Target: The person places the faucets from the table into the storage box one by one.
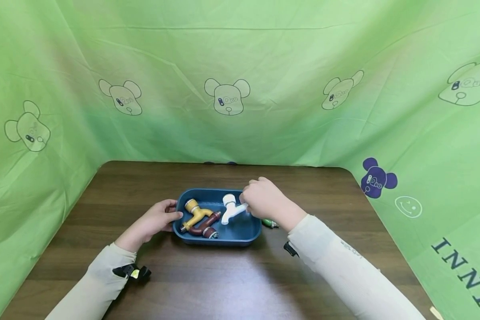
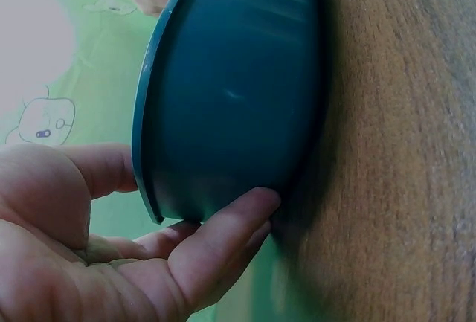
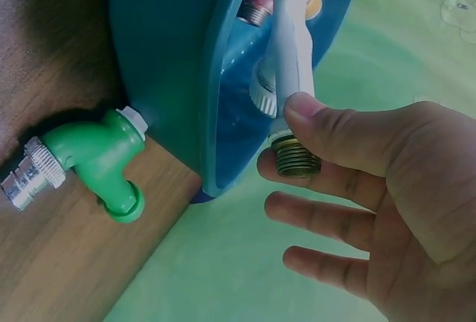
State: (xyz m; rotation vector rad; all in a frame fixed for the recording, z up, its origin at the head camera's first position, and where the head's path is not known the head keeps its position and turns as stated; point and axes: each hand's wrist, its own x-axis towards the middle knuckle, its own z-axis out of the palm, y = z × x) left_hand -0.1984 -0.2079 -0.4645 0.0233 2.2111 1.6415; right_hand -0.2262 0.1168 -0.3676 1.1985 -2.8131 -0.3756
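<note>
My right hand [image 1: 264,200] pinches a white faucet [image 1: 230,210] by its threaded end, at the right part of a blue plastic tub [image 1: 220,242]. The right wrist view shows thumb and index finger on the white faucet [image 3: 294,54], the other fingers spread. My left hand [image 1: 156,218] holds the tub's left end, thumb at the rim and fingers against the outer wall [image 2: 230,99]. Inside the tub, at the left, lie a yellow faucet [image 1: 198,214] and a dark red faucet [image 1: 200,230], touching or nearly so. My right fingertips are hidden in the head view.
A green faucet [image 3: 100,151] with a metal end lies on the wooden table [image 1: 224,280], just outside the tub's right end. Green printed cloth [image 1: 264,133] hangs behind the table and along both sides.
</note>
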